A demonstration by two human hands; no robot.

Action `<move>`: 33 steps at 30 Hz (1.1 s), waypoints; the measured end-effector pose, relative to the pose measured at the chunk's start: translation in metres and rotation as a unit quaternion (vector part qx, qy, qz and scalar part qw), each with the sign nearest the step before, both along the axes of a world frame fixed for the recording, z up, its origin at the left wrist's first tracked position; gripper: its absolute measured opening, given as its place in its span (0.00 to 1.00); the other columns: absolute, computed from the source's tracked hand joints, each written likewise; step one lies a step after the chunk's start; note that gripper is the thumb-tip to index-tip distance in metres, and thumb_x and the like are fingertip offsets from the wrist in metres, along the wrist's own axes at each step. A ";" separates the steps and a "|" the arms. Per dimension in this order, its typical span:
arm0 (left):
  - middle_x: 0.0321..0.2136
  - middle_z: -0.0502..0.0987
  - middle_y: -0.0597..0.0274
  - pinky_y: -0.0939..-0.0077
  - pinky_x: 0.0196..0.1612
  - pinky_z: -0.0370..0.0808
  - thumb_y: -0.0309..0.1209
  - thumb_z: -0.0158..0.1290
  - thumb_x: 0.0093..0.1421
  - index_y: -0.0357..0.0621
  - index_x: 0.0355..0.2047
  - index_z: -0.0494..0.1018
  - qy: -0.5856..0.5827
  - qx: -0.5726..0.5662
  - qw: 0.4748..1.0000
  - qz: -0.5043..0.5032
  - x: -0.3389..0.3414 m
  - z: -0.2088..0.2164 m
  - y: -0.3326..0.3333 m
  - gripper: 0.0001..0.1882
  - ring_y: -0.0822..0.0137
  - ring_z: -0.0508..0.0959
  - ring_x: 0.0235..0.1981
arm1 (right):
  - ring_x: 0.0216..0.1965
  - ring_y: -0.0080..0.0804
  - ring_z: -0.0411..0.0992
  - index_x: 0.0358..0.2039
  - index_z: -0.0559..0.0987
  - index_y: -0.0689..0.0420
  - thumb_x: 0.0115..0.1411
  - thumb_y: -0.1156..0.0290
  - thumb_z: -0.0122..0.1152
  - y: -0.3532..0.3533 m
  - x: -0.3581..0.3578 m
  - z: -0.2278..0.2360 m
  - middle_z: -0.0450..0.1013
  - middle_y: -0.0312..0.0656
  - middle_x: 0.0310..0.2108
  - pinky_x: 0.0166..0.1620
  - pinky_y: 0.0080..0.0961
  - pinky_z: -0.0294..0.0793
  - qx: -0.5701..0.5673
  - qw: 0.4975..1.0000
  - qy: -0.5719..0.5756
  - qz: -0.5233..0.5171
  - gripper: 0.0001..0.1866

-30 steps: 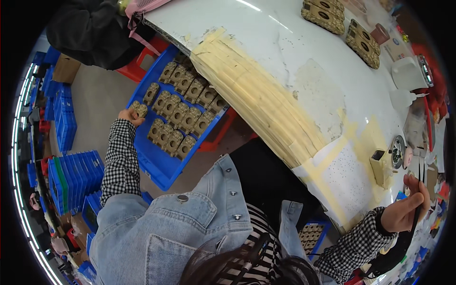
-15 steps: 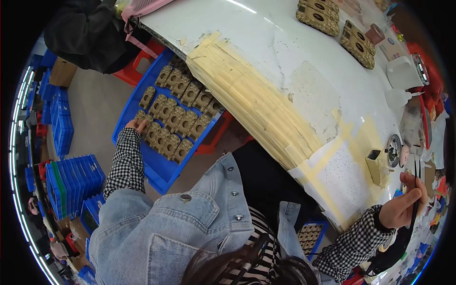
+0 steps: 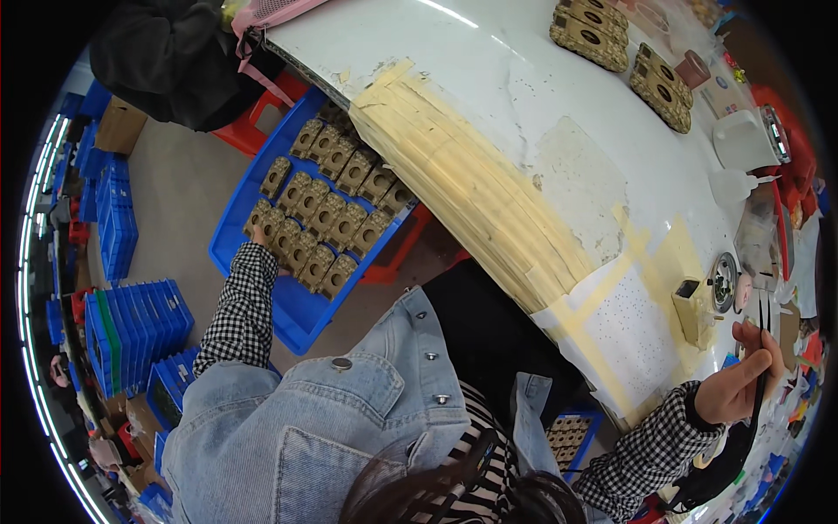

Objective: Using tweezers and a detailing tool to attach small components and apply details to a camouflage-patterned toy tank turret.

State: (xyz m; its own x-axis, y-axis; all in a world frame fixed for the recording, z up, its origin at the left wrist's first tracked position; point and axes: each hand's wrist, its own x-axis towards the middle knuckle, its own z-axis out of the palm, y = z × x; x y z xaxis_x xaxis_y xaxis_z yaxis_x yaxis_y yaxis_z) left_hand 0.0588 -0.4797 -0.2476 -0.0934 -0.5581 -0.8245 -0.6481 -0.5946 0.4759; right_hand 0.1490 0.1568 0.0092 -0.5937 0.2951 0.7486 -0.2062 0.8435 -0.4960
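Note:
My left hand (image 3: 259, 236) is down in a blue plastic tray (image 3: 229, 229), mostly hidden by its checkered sleeve. A fingertip shows against the near-left end of a row of camouflage-patterned casings (image 3: 307, 201), each with a round hole. Whether those fingers grip a casing is hidden. Over the right end of the table, my right hand (image 3: 740, 377) is closed around black tweezers (image 3: 762, 349), whose two thin tips point away from me. Nothing shows between the tips.
Yellow tape (image 3: 471, 166) covers the near edge of the white table (image 3: 454, 61). More camouflage casings (image 3: 661, 86) lie at its far right, near a white bottle (image 3: 731, 183). Blue crates (image 3: 140, 332) are stacked on the floor at left. A dark-clothed person (image 3: 166, 61) sits at upper left.
My left hand has moved slightly nearer to me along the row of casings, and its fingers are now more hidden. The right hand still holds the tweezers in nearly the same place.

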 end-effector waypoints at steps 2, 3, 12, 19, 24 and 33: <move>0.57 0.55 0.47 0.45 0.52 0.64 0.57 0.47 0.55 0.49 0.61 0.46 0.002 0.007 1.000 0.000 -0.003 0.009 -0.002 0.41 0.46 0.59 0.56 | 0.28 0.35 0.73 0.39 0.68 0.65 0.67 0.65 0.36 0.000 -0.001 -0.001 0.72 0.50 0.29 0.36 0.28 0.74 -0.003 1.000 0.001 0.006 0.16; 0.58 0.54 0.47 0.44 0.53 0.64 0.57 0.47 0.55 0.49 0.61 0.45 0.001 0.012 1.000 -0.001 -0.005 0.012 -0.003 0.42 0.46 0.58 0.57 | 0.28 0.35 0.73 0.39 0.68 0.65 0.67 0.65 0.36 0.000 -0.001 0.000 0.72 0.50 0.29 0.36 0.27 0.74 -0.004 1.000 0.001 0.008 0.16; 0.62 0.47 0.49 0.40 0.56 0.59 0.58 0.47 0.54 0.52 0.64 0.39 -0.007 0.012 1.000 0.024 -0.015 0.039 0.021 0.46 0.44 0.51 0.62 | 0.30 0.34 0.73 0.39 0.69 0.65 0.67 0.65 0.37 -0.002 0.001 0.000 0.73 0.49 0.30 0.38 0.28 0.74 -0.010 0.999 -0.015 0.030 0.15; 0.63 0.43 0.51 0.42 0.59 0.55 0.62 0.46 0.51 0.51 0.64 0.36 0.026 0.024 0.999 0.016 -0.018 0.030 0.020 0.50 0.46 0.47 0.63 | 0.27 0.33 0.73 0.39 0.68 0.64 0.66 0.65 0.38 -0.005 -0.003 0.003 0.73 0.48 0.28 0.34 0.25 0.74 -0.005 0.999 -0.007 0.040 0.15; 0.59 0.53 0.47 0.41 0.57 0.59 0.63 0.45 0.52 0.50 0.64 0.40 -0.083 -0.030 0.996 0.026 0.024 -0.022 -0.032 0.49 0.43 0.54 0.60 | 0.26 0.32 0.73 0.38 0.68 0.64 0.66 0.65 0.39 -0.004 -0.007 0.000 0.73 0.48 0.27 0.33 0.25 0.74 -0.019 0.998 -0.004 0.052 0.14; 0.59 0.53 0.45 0.43 0.53 0.65 0.60 0.39 0.57 0.55 0.64 0.40 -0.130 0.064 0.989 -0.023 0.057 0.009 0.071 0.41 0.38 0.60 0.56 | 0.26 0.33 0.72 0.39 0.68 0.64 0.66 0.64 0.40 -0.009 0.000 0.005 0.73 0.49 0.26 0.34 0.26 0.73 0.014 0.999 -0.001 0.045 0.15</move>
